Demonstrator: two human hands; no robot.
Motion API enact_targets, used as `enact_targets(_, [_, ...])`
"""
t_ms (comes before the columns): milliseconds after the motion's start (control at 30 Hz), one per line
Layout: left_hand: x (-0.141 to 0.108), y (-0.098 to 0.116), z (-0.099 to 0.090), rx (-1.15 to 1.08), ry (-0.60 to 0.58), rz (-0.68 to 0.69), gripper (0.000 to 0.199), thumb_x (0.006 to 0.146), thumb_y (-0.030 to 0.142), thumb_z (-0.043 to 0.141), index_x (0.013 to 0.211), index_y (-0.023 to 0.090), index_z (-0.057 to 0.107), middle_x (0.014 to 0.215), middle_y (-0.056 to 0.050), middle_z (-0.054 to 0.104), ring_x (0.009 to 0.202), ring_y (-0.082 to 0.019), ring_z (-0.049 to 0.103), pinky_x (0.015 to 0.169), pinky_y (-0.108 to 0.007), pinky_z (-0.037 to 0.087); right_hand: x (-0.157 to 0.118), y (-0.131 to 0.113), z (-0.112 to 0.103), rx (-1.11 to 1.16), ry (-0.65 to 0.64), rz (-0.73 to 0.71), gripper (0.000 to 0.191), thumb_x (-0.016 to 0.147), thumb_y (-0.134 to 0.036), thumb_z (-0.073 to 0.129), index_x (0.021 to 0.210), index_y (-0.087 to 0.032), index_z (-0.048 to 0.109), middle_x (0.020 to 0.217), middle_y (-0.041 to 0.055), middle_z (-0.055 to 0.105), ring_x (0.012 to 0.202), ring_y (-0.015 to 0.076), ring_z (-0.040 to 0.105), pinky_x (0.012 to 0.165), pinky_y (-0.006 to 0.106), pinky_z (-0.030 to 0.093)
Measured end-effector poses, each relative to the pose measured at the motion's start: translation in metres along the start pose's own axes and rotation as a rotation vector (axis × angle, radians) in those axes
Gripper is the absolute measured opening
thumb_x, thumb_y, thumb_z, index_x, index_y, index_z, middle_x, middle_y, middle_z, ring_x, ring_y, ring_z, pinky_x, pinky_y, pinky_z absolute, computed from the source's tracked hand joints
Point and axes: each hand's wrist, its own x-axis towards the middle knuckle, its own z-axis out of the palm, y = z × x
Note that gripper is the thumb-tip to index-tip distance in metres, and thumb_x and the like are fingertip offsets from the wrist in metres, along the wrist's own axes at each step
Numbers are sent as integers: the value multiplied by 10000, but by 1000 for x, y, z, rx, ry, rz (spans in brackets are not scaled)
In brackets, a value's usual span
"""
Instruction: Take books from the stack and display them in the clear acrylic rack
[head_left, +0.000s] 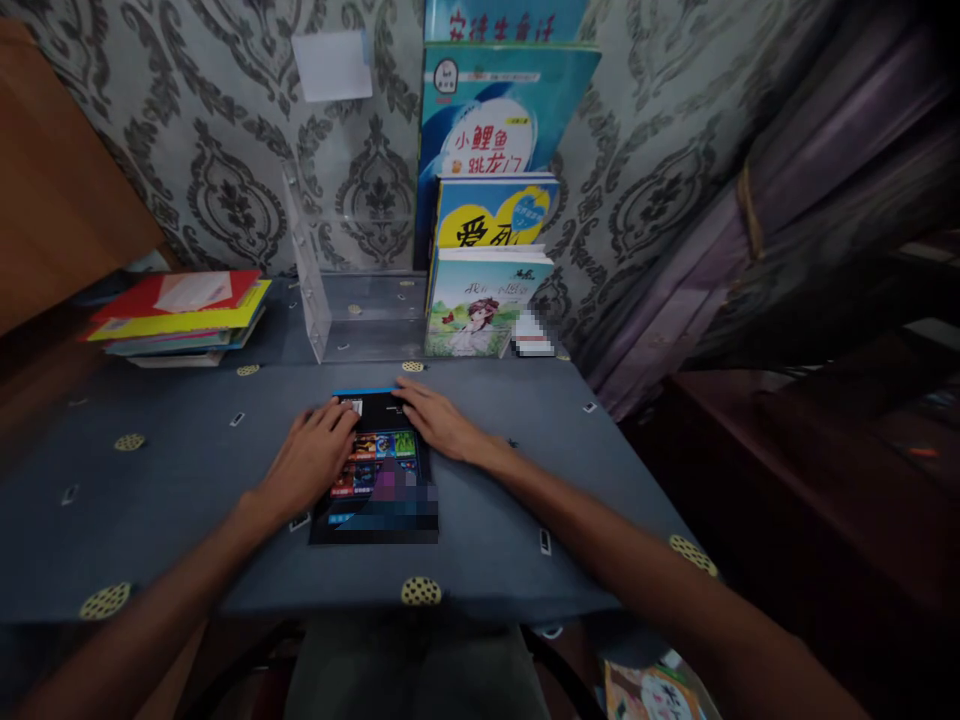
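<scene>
A dark book point(375, 415) with rows of small colourful pictures on its cover lies flat on the table near the front edge. Across its upper left side rests my left hand point(319, 445), fingers laid flat and slightly bent over the cover. My right hand point(439, 420) touches the top right corner with fingers stretched out. Neither hand grips the book. Part of the lower cover is blurred out.
Behind the book stands a clear acrylic rack point(311, 290) with several upright children's books point(480, 290) on its right side. A stack of colourful books and folders point(184, 310) lies at the left. The patterned tablecloth point(495, 540) ends at the right beside a curtain point(667, 260).
</scene>
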Motion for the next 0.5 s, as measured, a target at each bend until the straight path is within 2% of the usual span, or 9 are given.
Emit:
enact_targets(133, [-9,7,-1,-11,-55,33,376,1022,277,311,1285,164,555,1418,-174,555,1330,-317,507,1108,-613,336,-12,11,-5,12,21,1,402,1009,-229,386,1377,-155,531,1514,150,467,1426,220,415,1177,494,361])
enact_targets(233, [-28,16,-1,-76,-93,123,469,1028,404,331,1419,185,471,1515,-156,464,1432,-294,391,1176,-570,269,-16,11,-3,-9,27,14,418,1007,-231,384,1395,-166,524,1519,131,466,1439,227,393,1190,503,340])
enact_targets(300, [-43,21,-3,-109,-128,192,599,996,523,386,1498,197,378,1575,-157,372,1490,-298,277,1199,-551,242,-20,7,-2,-20,28,12,423,1009,-235,379,1405,-194,521,1521,107,468,1442,223,388,1195,503,337])
enact_targets(400, [-66,28,-8,-129,-177,271,898,868,688,523,1566,200,237,1622,-176,247,1516,-334,163,1208,-577,207,-31,-2,-3,-50,19,-10,424,1016,-253,378,1417,-224,513,1520,89,473,1441,227,389,1195,514,336])
enact_targets(467, [-79,34,-13,-129,-207,287,1020,803,686,619,1585,215,164,1636,-170,190,1519,-343,127,1213,-590,194,-43,-11,-5,-78,1,-23,427,1022,-272,374,1426,-210,502,1529,104,458,1445,236,382,1191,527,337])
enact_targets(500, [-85,37,-16,-125,-225,283,1045,793,631,668,1592,232,125,1642,-157,163,1519,-341,116,1218,-591,191,-50,-17,-6,-91,-9,-25,430,1026,-283,373,1429,-199,498,1533,113,451,1447,240,379,1189,533,338])
